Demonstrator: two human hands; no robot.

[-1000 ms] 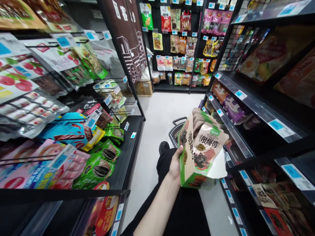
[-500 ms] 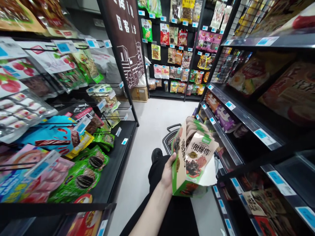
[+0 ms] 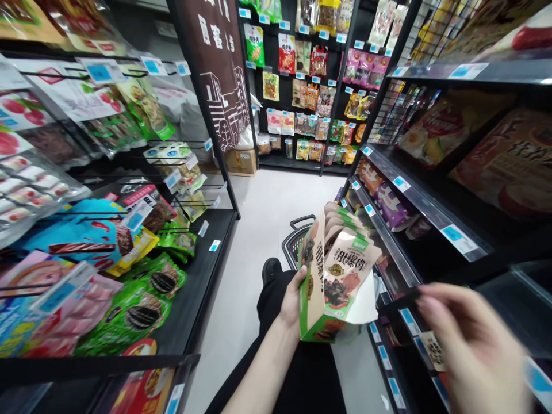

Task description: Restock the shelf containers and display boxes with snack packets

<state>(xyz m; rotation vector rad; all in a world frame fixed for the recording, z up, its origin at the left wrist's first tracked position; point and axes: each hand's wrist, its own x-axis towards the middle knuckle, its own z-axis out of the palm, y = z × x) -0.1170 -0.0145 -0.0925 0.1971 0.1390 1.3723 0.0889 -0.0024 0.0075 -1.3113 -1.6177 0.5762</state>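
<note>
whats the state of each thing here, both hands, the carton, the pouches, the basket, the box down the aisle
left hand: closed on the carton's side, holding it up
carton: open on top, tilted
pouches: upright, in a row inside the carton
right hand: open, empty, blurred
basket: on the floor, handle up, contents hidden
cardboard box: on the floor, looks shut
</note>
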